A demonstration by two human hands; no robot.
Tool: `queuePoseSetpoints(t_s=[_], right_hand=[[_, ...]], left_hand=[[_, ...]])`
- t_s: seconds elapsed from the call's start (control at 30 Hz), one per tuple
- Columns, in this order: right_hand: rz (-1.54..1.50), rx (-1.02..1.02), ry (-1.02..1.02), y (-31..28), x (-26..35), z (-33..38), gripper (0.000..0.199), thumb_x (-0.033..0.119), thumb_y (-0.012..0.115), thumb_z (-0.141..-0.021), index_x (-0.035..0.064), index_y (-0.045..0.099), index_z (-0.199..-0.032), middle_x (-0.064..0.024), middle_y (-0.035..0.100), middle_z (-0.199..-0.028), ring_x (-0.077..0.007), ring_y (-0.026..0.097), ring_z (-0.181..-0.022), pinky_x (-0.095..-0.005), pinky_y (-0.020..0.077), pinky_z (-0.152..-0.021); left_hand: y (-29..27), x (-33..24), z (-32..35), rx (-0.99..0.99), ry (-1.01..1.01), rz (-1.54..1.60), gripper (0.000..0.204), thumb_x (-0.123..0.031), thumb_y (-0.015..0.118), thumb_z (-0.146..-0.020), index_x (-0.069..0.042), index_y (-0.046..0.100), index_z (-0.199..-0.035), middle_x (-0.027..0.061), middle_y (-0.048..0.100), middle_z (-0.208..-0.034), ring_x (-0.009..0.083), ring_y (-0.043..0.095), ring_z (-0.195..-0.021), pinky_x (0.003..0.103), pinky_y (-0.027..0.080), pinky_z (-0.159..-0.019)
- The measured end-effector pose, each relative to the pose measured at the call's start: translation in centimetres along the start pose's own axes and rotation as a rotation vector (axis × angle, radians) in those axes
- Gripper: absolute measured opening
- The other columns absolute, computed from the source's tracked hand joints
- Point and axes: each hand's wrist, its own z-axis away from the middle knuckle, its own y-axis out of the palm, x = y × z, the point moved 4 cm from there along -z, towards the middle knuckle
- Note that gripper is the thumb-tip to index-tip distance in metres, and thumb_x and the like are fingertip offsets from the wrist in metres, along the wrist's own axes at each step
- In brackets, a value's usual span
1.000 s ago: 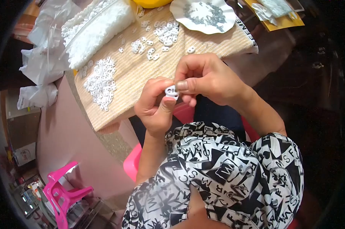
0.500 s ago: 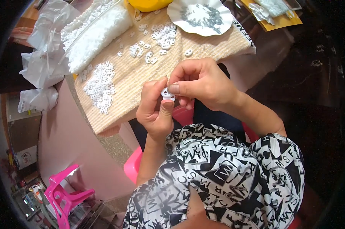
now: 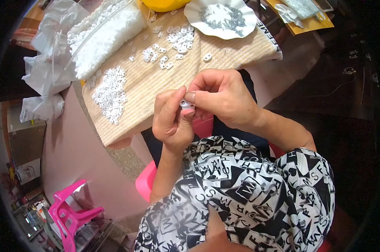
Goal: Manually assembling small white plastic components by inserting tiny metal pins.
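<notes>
A small white plastic piece with two holes is held up between my hands, over the front edge of the cloth. My left hand pinches it from the left and below, between thumb and fingers. From the right, my right hand is closed, its thumb and forefinger pressed together at the piece's upper end. The fingertips cover part of the piece, and anything else between them is hidden. Beyond my hands, a single matching white piece lies on the cloth.
A beige ribbed cloth carries a dense pile of white pieces and a looser group. Behind are a full clear bag, a yellow container and a scalloped white dish with grey and white bits. A pink stool stands lower left.
My right hand has shifted slightly down, and its fingers now cover more of the white piece's upper end. The left hand has moved very little.
</notes>
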Motion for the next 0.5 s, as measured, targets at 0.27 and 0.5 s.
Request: queuePoseSetpoints(t_s=[0.27,0.5], right_hand=[[0.084,0.117,0.061,-1.0,0.3,-0.8,0.013,0.009,0.062,-0.074,-0.0018,0.057,-0.071,-0.0027,0.055,-0.06,-0.0061,0.049,-0.049,-0.0192,0.0397,-0.042],[0.007,0.325,0.172,-1.3,0.3,-1.2,0.013,0.009,0.06,-0.077,-0.0034,0.058,-0.078,-0.0043,0.056,-0.061,-0.0069,0.049,-0.05,-0.0174,0.0376,-0.044]], left_hand=[[-0.3,0.1,-0.2,0.047,-0.023,0.115,0.035,-0.023,0.06,-0.081,0.005,0.056,-0.103,0.0114,0.055,-0.089,0.016,0.049,-0.079,0.025,0.04,-0.069],[-0.6,0.5,-0.7,0.105,-0.015,0.185,0.031,-0.014,0.062,-0.078,0.006,0.057,-0.102,0.01,0.055,-0.085,0.0139,0.049,-0.071,0.022,0.04,-0.06]])
